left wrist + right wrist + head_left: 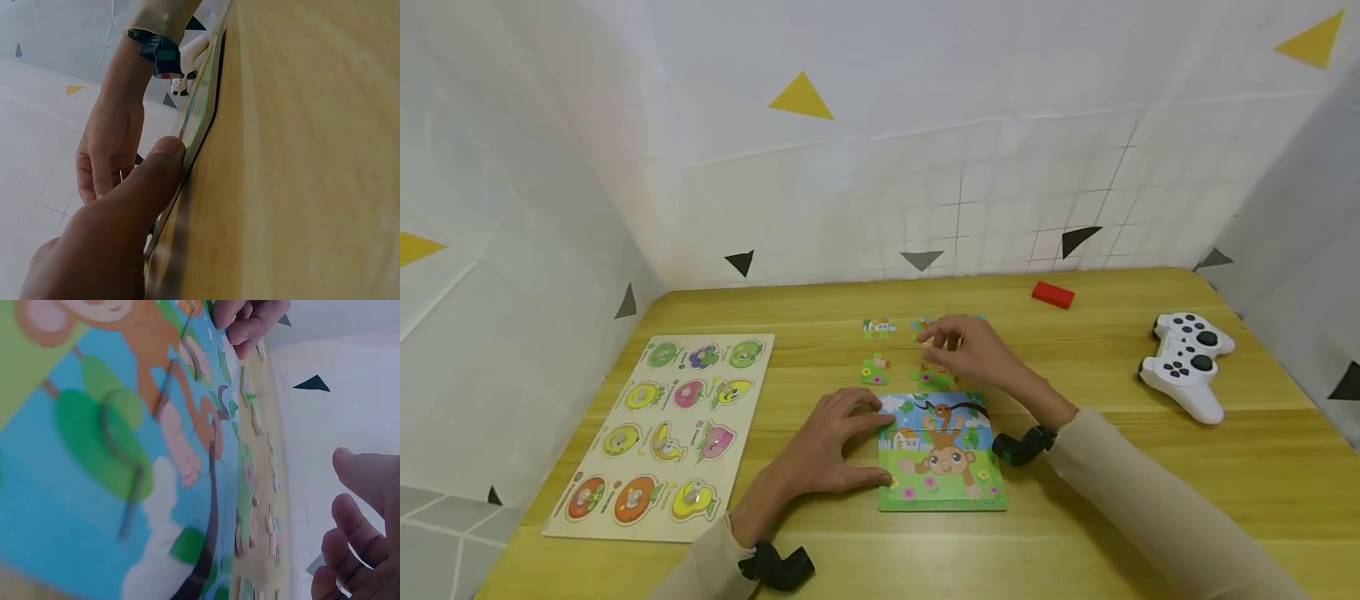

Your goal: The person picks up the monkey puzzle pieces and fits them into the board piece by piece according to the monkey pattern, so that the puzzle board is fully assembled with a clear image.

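A square jigsaw puzzle board (943, 467) with a monkey picture lies on the table in the head view. My left hand (831, 450) rests at its left side, thumb and fingers spread apart and touching the edge. In the left wrist view the thumb (153, 178) lies along the board's rim. Beyond the board lie several loose jigsaw pieces (875, 371), some hidden behind my right hand (973, 350). That hand hovers over them with fingers loosely bent. In the right wrist view its thumb (369, 478) and fingers stand apart with nothing between them.
At the left lies a wooden fruit puzzle board (658, 442) with knobbed pieces. A white game controller (1183, 367) sits at the right, and a red block (1053, 295) near the back edge. White sheeting (865, 200) hangs behind the wooden table (1075, 533).
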`<move>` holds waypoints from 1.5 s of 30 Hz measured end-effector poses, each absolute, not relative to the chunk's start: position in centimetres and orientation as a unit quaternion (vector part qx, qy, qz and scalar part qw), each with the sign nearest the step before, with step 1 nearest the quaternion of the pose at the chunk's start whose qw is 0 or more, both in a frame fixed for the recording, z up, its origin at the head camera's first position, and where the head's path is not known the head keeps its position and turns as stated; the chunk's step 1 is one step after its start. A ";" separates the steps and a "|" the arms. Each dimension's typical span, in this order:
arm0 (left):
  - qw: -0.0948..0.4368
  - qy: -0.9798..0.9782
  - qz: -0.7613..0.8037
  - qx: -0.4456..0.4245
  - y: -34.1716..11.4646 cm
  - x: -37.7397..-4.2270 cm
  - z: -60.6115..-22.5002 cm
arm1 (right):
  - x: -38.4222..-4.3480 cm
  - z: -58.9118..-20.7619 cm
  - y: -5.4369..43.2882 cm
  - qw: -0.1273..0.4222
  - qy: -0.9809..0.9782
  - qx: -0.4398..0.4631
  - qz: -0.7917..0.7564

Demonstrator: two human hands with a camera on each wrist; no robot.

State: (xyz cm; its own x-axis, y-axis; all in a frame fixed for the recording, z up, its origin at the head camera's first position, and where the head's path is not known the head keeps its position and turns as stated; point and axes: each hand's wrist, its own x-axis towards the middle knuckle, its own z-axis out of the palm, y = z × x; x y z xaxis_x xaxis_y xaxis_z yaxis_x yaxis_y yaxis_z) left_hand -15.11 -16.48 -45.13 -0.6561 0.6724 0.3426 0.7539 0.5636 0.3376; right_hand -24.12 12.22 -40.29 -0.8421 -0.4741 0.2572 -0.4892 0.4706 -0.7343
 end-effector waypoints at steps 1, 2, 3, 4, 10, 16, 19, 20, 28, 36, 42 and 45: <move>0.087 -0.880 -0.232 -0.405 -16.5 -15.1 -45.1 | -24.3 -40.3 12.0 0.006 -0.856 0.280 0.434; 0.085 -0.881 -0.232 -0.404 -16.5 -15.1 -45.1 | -24.5 -40.2 11.8 0.006 -0.857 0.279 0.434; 0.085 -0.881 -0.232 -0.404 -16.5 -15.1 -45.1 | -24.7 -40.2 11.5 0.004 -0.857 0.278 0.434; 0.084 -0.881 -0.232 -0.403 -16.5 -15.1 -45.1 | -24.9 -40.2 11.2 0.005 -0.858 0.277 0.433; 0.085 -0.881 -0.233 -0.403 -16.6 -15.2 -45.1 | -26.2 -40.1 9.5 0.003 -0.869 0.266 0.418; 0.088 -0.880 -0.230 -0.407 -16.5 -15.3 -45.2 | -27.5 -40.5 8.1 -0.007 -0.884 0.248 0.397; 0.087 -0.881 -0.226 -0.407 -16.4 -15.3 -45.2 | -28.2 -40.8 7.6 0.002 -0.891 0.247 0.380; 0.087 -0.881 -0.225 -0.407 -16.4 -15.3 -45.2 | -28.4 -40.8 7.4 0.005 -0.894 0.246 0.374; 0.089 -0.881 -0.223 -0.409 -16.4 -15.3 -45.2 | -30.2 -41.1 6.5 -0.004 -0.923 0.221 0.316; 0.090 -0.881 -0.223 -0.408 -16.4 -15.3 -45.3 | -30.9 -40.9 6.0 -0.036 -0.936 0.210 0.281; 0.092 -0.880 -0.222 -0.409 -16.4 -15.3 -45.3 | -31.0 -40.9 5.4 -0.049 -0.944 0.201 0.258; 0.092 -0.880 -0.223 -0.409 -16.4 -15.3 -45.2 | -31.0 -40.7 5.2 -0.052 -0.947 0.195 0.251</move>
